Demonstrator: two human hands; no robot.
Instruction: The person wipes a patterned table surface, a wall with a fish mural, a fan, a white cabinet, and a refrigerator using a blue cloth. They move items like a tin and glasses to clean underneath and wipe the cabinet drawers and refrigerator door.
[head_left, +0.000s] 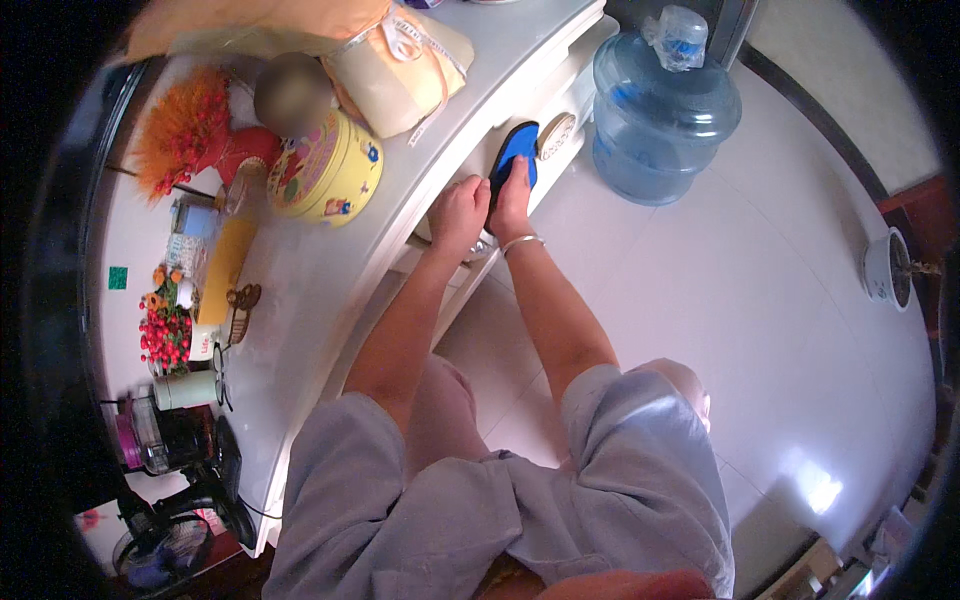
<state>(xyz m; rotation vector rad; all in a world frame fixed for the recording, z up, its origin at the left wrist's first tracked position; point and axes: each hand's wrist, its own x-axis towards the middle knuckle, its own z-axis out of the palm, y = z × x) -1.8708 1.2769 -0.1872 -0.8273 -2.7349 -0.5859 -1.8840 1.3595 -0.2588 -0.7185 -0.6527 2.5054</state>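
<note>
My right hand (513, 201), with a silver bangle at the wrist, grips a flat, elongated blue object with a black border (526, 140). It resembles a slipper sole, and my thumb lies across its blue face. Close by on the left, my left hand (458, 212) is curled with its knuckles up, against or very near the black edge. Whether its fingers hold anything is hidden. Both hands are at the open front of a white cabinet (514, 82). Just beyond the blue object stands a round, pale disc-like item with a patterned face (558, 136).
A large blue water bottle (660, 127) stands on the tiled floor. The cabinet top holds a yellow round tin (330, 176), a ribboned package (405, 71), artificial red berries (165, 334), glasses (220, 375) and a fan (161, 551). A white plant pot (886, 268) is far right.
</note>
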